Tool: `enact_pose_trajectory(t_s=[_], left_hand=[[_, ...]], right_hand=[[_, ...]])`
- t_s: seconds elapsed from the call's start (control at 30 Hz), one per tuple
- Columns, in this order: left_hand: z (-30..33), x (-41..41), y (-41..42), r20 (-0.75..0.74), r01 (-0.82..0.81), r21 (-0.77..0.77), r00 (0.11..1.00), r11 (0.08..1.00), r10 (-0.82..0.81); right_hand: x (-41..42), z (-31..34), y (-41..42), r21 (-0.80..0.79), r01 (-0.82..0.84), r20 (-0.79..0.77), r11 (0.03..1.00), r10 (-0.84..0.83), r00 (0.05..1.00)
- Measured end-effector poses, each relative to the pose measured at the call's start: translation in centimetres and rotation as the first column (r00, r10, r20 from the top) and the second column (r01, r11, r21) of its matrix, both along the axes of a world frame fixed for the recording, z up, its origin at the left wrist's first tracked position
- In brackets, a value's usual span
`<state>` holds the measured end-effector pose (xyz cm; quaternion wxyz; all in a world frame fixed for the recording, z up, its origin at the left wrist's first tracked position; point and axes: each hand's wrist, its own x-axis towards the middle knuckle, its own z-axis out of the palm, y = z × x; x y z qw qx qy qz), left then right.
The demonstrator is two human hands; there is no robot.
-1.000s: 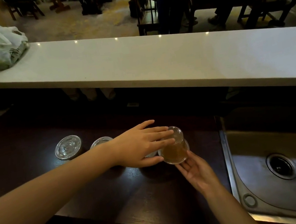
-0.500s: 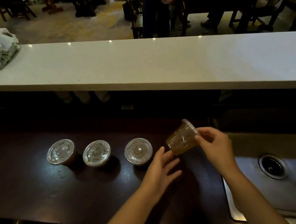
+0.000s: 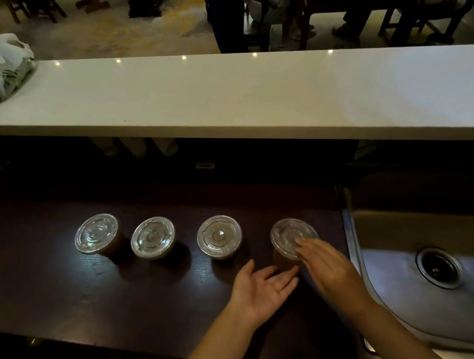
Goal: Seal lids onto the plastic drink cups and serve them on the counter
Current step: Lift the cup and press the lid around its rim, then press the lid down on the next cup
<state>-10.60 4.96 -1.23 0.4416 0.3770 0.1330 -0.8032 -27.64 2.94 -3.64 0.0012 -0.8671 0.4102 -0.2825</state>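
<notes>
fourth cup (image 3: 285,260) upright at 12 o'clock of both hands; right hand (image 3: 329,267) nearer, fingers flat on lid (image 3: 292,235); left hand (image 3: 264,291) open, palm up, fingertips touching cup base.

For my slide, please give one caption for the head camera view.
Four lidded cups stand in a row; right hand rests on the last lid, left hand open beside it.

Beside the steel sink (image 3: 452,294), dull and smeared, my worktop (image 3: 62,300) is dark grained wood. Left of the sink, four clear glossy plastic lids (image 3: 219,235). Beyond it, the smooth white counter (image 3: 247,94).
</notes>
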Motion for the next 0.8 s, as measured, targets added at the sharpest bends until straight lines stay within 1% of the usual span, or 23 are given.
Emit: enact_pose_trajectory(t_s=[0.1, 0.23, 0.33, 0.43, 0.53, 0.6, 0.63, 0.67, 0.7, 0.73, 0.77, 0.8], left_hand=[[-0.6, 0.0, 0.1, 0.008, -0.006, 0.002, 1.0, 1.0, 0.006], [-1.5, 0.2, 0.4, 0.001, -0.034, -0.007, 0.999, 0.999, 0.034], [-2.0, 0.0, 0.6, -0.001, -0.034, -0.018, 0.999, 0.999, 0.034], [-2.0, 0.0, 0.7, 0.013, -0.009, -0.035, 1.0, 0.999, 0.009], [-1.7, 0.4, 0.6, 0.076, 0.061, -0.066, 0.996, 0.996, -0.056], [-1.2, 0.9, 0.7, 0.203, 0.164, -0.08, 0.969, 0.983, -0.145], [-1.0, 1.4, 0.9, 0.291, 0.229, -0.092, 0.937, 0.969, -0.193], [-0.8, 1.9, 1.1, 0.406, 0.291, -0.106, 0.886, 0.951, -0.226], [-0.5, 2.5, 1.3, 0.534, 0.33, -0.137, 0.819, 0.934, -0.211], [-0.1, 3.2, 1.4, 0.66, 0.337, -0.191, 0.739, 0.922, -0.133], [0.4, 4.0, 1.3, 0.766, 0.316, -0.267, 0.643, 0.911, 0.001], [0.9, 5.0, 1.2, 0.844, 0.304, -0.354, 0.511, 0.885, 0.162]], right_hand=[[-0.2, -0.8, 0.7, 0.075, -0.066, -0.024, 0.995, 0.068, 0.997], [-0.3, -1.3, 1.5, 0.174, -0.08, 0.027, 0.982, 0.076, 0.997], [-0.3, -1.1, 1.5, 0.213, -0.078, 0.052, 0.974, 0.068, 0.996], [-0.4, -0.7, 1.5, 0.212, -0.065, 0.059, 0.975, 0.053, 0.997], [-0.1, -0.3, 1.7, 0.21, -0.027, 0.06, 0.977, 0.015, 0.998], [0.4, 0.1, 1.8, 0.194, 0.024, 0.045, 0.981, -0.033, 0.998], [0.8, 0.4, 1.7, 0.185, 0.056, 0.032, 0.981, -0.063, 0.998], [1.3, 0.9, 1.5, 0.179, 0.086, 0.026, 0.98, -0.093, 0.995], [2.0, 1.5, 1.3, 0.171, 0.113, 0.031, 0.979, -0.12, 0.992], [2.9, 2.1, 0.9, 0.155, 0.135, 0.047, 0.979, -0.144, 0.989], [3.9, 2.6, 0.5, 0.133, 0.145, 0.066, 0.98, -0.155, 0.986], [5.1, 3.1, 0.1, 0.113, 0.146, 0.079, 0.983, -0.156, 0.985]])
